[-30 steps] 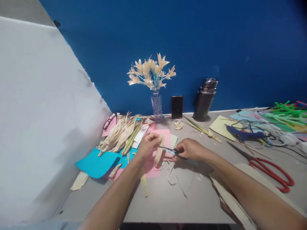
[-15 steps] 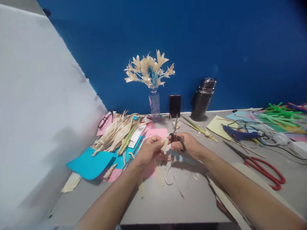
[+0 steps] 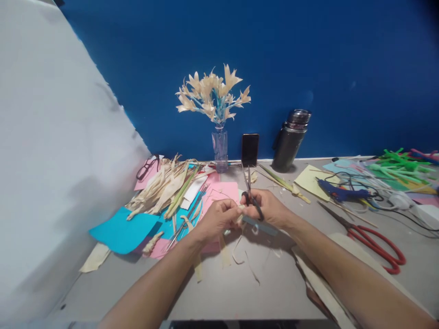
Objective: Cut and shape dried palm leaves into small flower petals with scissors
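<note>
My right hand (image 3: 265, 206) has its fingers through the black handles of small scissors (image 3: 249, 183), whose blades point up and away and stand slightly apart. Fingers and thumb of my left hand (image 3: 221, 218) pinch a small pale husk piece (image 3: 241, 209), mostly hidden by the fingertips. Both hands meet over the table, the right fingertips touching or very near the husk piece. A light blue strip (image 3: 259, 225) shows just under my right hand. Thin husk scraps (image 3: 252, 267) lie on the table below.
Behind stand a clear bottle (image 3: 220, 148) of husk flowers (image 3: 212, 93), a phone (image 3: 250, 149) and a dark flask (image 3: 291, 140). Dried husks (image 3: 161, 185) and blue paper (image 3: 125, 230) lie left. Right are red-handled scissors (image 3: 372, 244), a blue glue gun (image 3: 343, 189) and green pipe cleaners (image 3: 401, 167).
My left hand has shifted slightly right and closer to the right hand. The husk piece has turned and now shows less. The scissors blades look a little closer together.
</note>
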`<state>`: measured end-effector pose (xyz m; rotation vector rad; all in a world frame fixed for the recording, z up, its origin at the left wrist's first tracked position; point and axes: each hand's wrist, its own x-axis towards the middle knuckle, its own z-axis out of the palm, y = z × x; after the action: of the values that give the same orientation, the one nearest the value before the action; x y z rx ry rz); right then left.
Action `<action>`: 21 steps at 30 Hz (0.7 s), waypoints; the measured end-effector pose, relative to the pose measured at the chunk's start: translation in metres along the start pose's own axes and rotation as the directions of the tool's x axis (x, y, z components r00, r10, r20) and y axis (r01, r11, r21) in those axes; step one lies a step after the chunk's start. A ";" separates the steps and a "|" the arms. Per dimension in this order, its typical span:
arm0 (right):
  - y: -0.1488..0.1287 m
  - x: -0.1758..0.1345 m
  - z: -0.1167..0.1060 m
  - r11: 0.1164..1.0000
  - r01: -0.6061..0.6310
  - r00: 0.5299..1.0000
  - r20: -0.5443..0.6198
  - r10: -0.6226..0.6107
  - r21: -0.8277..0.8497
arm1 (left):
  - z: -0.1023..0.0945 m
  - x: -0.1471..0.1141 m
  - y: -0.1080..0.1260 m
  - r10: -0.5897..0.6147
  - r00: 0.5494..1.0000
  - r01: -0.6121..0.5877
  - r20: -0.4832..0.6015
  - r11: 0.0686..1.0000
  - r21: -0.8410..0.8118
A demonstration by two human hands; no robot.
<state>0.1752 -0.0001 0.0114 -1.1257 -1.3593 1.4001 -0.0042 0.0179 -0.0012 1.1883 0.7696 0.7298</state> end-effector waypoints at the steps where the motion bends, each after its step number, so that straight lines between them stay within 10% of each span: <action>1: 0.000 0.000 0.001 1.000 0.016 0.999 -0.029 -0.017 -0.017 | 0.000 0.000 -0.001 0.009 1.000 -0.008 0.010 0.998 -0.057; 6: 0.006 0.003 0.005 0.994 0.107 0.966 -0.240 -0.097 0.027 | 0.007 -0.002 -0.003 -0.018 1.000 0.022 0.016 0.945 -0.325; 21: 0.004 -0.001 0.026 0.919 0.066 0.992 -0.122 -0.020 0.390 | -0.003 -0.001 -0.006 0.046 0.989 0.015 0.144 0.919 -0.395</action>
<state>0.1502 -0.0074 0.0070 -0.8871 -0.9570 1.4701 -0.0067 0.0170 -0.0071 0.8692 0.4574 0.7571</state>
